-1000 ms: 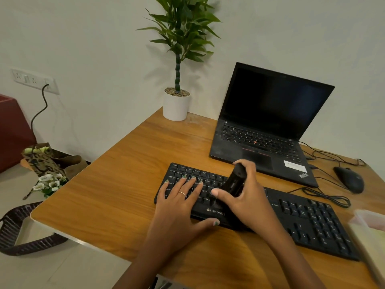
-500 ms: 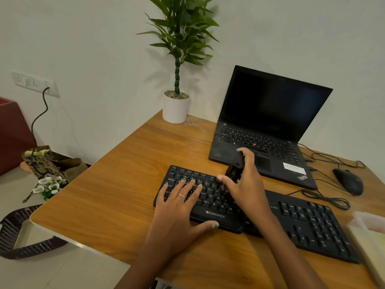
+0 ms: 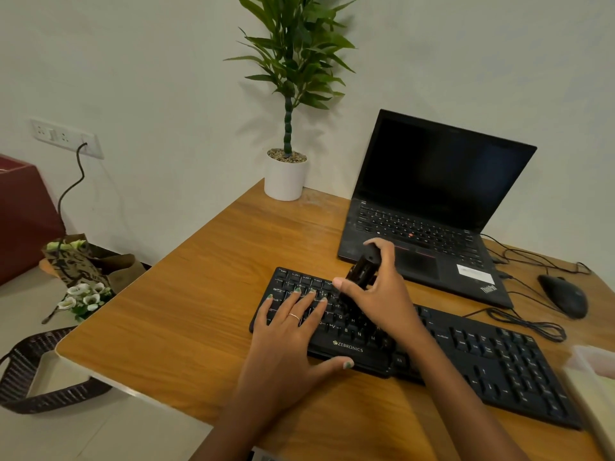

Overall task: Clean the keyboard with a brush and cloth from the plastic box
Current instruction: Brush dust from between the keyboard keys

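Note:
A black keyboard (image 3: pixel 492 364) lies across the wooden desk (image 3: pixel 199 314) in front of me. My left hand (image 3: pixel 289 341) rests flat on its left half, fingers spread over the keys, thumb at the front edge. My right hand (image 3: pixel 382 294) grips a black brush (image 3: pixel 361 271) held steeply, its lower end down among the upper middle keys; the bristles are hidden. The plastic box (image 3: pixel 595 377) shows at the right edge, with something pale inside. I cannot make out a cloth.
An open black laptop (image 3: pixel 432 207) stands behind the keyboard. A black mouse (image 3: pixel 562 296) and loose cables (image 3: pixel 529 324) lie at the right. A potted plant (image 3: pixel 286 178) stands at the desk's far corner. The desk's left edge drops to the floor, where a basket (image 3: pixel 36 387) sits.
My right hand has carried the brush from the keyboard's front row up toward its back rows. The left hand has stayed pressed on the keys.

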